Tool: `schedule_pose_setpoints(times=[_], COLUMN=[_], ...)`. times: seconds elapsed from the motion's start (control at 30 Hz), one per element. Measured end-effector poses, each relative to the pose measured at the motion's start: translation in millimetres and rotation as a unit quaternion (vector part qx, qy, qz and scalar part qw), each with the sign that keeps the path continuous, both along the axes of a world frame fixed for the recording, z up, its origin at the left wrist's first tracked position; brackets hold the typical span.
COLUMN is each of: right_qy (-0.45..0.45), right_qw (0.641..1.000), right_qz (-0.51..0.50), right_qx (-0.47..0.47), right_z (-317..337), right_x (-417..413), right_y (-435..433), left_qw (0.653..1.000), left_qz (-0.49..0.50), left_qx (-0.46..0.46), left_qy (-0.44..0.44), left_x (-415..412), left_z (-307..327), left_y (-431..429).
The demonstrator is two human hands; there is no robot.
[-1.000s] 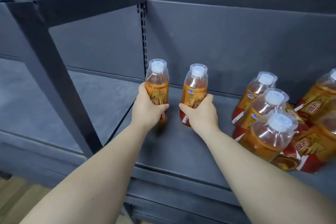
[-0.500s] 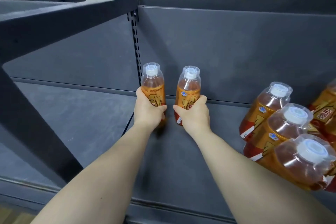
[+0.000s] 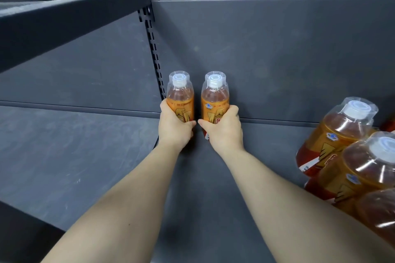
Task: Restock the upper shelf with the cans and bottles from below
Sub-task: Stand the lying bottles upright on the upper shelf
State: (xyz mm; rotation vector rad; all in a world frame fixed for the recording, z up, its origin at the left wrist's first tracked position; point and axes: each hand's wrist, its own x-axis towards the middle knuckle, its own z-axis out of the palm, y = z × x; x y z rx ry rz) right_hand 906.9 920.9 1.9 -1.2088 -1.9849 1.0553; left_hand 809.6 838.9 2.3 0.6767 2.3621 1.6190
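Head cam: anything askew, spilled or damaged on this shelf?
Nothing stands out. Left hand grips the left bottle, right hand the right bottle, both upright and capped by the back panel. The bottle cluster at right looks tilted, probably lens distortion. No spill visible.

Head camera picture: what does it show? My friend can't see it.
The left hand grips one orange drink bottle and the right hand grips a second bottle, both upright, side by side by a dark grey shelf's back wall. More such bottles crowd the right edge.
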Motion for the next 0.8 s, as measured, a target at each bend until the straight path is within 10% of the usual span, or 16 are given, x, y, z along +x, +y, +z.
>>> schedule_pose_setpoints(times=[0.8], right_qy=[-0.016], right_qw=[0.999], right_qz=[-0.037], right_qx=[0.025], right_z=[-12.3], right_x=[-28.6], right_y=[5.1], left_qw=[0.999], left_qz=[-0.023], left_qx=[0.033], left_qy=[-0.031], left_x=[-29.1], left_z=[-3.4], left_y=[11.4])
